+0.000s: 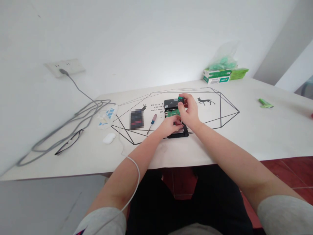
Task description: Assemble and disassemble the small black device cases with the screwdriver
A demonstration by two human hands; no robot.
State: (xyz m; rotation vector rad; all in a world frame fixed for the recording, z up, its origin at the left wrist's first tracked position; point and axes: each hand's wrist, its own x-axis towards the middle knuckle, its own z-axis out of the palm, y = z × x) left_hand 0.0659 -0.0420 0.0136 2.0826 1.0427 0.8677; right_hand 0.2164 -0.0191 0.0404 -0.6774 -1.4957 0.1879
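Observation:
An opened black device with a green circuit board (pixel 173 112) lies on the table mat in front of me. A black cover (pixel 171 103) is at its far end. My right hand (pixel 190 110) is wrapped round the green and black handle of a screwdriver (pixel 181 99), whose shaft points down at the device's near part. Low over the board, my left hand (pixel 172 126) has its fingers pinched together beside the screwdriver's tip. Whatever is between those fingers is too small to make out. A second screwdriver (pixel 152 122) with a blue-ended handle lies to the left.
Left of the screwdriver is a pixelated dark item (pixel 137 119). Further left are a white earbud case (pixel 109 138), glasses (pixel 69 142), a power strip (pixel 107 117) and a coiled grey cable (pixel 80 121). Green-white boxes (pixel 217 76) stand at the back, with a green packet (pixel 265 103) at right.

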